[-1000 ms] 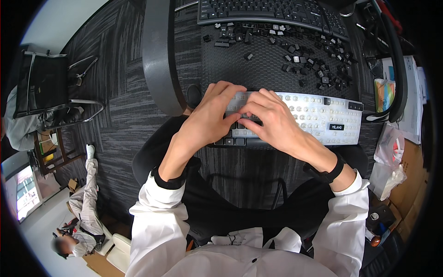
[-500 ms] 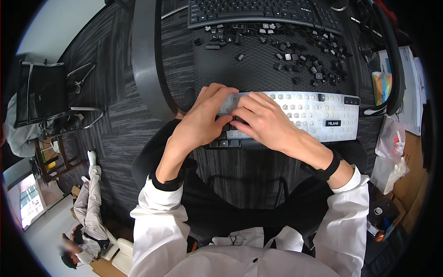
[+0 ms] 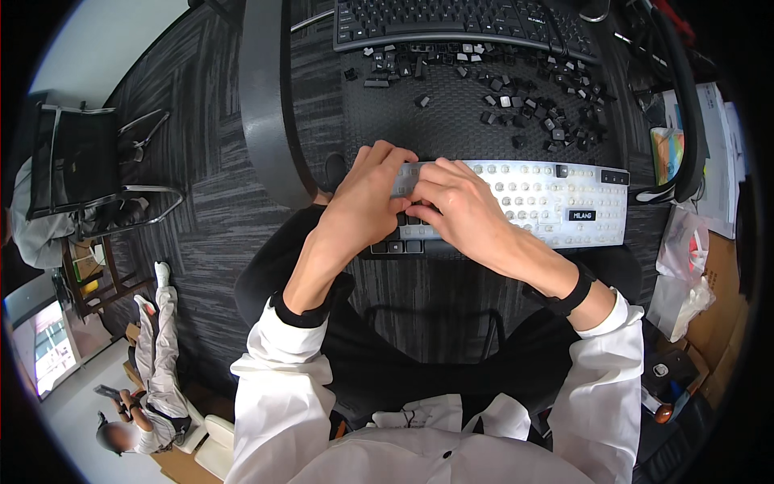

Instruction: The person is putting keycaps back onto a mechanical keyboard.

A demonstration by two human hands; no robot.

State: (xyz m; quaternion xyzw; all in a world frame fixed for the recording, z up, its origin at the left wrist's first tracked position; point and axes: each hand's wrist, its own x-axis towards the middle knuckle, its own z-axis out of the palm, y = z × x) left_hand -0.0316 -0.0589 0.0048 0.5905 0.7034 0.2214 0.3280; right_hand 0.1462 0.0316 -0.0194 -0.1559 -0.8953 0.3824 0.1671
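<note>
A white keyboard (image 3: 580, 194) mostly stripped of its keycaps lies before me, rows of pale switch posts showing. My left hand (image 3: 361, 198) is curled over its left end, with fingers at the far edge and the thumb near the left-hand keys. Beside it, my right hand (image 3: 459, 202) bends down, fingers and thumb closed together at a black keycap (image 3: 412, 219). The fingertips hide most of that cap. Several black keycaps (image 3: 395, 247) sit along the near left edge, and a few more are at the right end.
Loose black keycaps (image 3: 548, 121), with a few pale ones, are strewn over the textured dark surface (image 3: 451, 137) beyond the keyboard. A second, black keyboard (image 3: 435, 24) lies at the far edge. Plastic bags (image 3: 681, 242) are at the right. A chair (image 3: 76, 161) and a seated person (image 3: 161, 379) are at the left.
My hands stay at the same spot on the keyboard, shifting only slightly, with my right fingers and thumb drawn a little closer together. The person at left has raised a dark object.
</note>
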